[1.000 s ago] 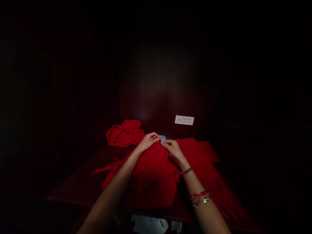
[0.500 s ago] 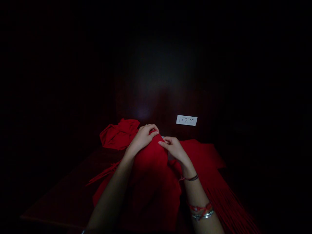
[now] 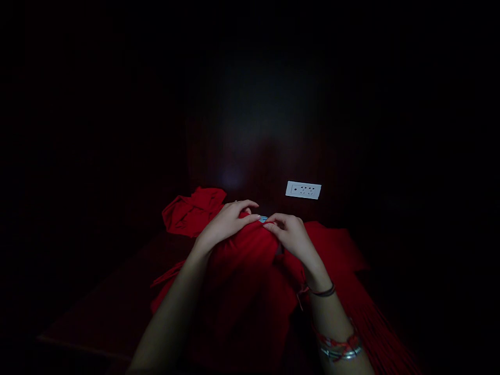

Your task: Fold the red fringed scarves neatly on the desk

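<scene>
A red cloth (image 3: pixel 242 281), apparently a scarf, drapes towards me from both hands. My left hand (image 3: pixel 226 221) holds its upper edge; the thumb and index finger point right with a gap between them, and other fingers curl behind. My right hand (image 3: pixel 291 234) pinches the same edge between thumb and fingers, a little to the right. Between the two hands a small pale blue-white piece (image 3: pixel 263 219) shows at the cloth's edge; I cannot make out what it is. Dim light hides the cloth's lower folds.
More red cloth (image 3: pixel 332 245) with long fringe (image 3: pixel 385 333) spreads at the right. A crumpled red bundle (image 3: pixel 191 211) lies at the back left on the dark table (image 3: pixel 101 312). A white socket plate (image 3: pixel 303 190) sits on the dark wall behind.
My right hand has moved slightly right, and the hands are a little farther apart. The cloth's top edge has turned and lies lower, and the pale piece between the hands shows more.
</scene>
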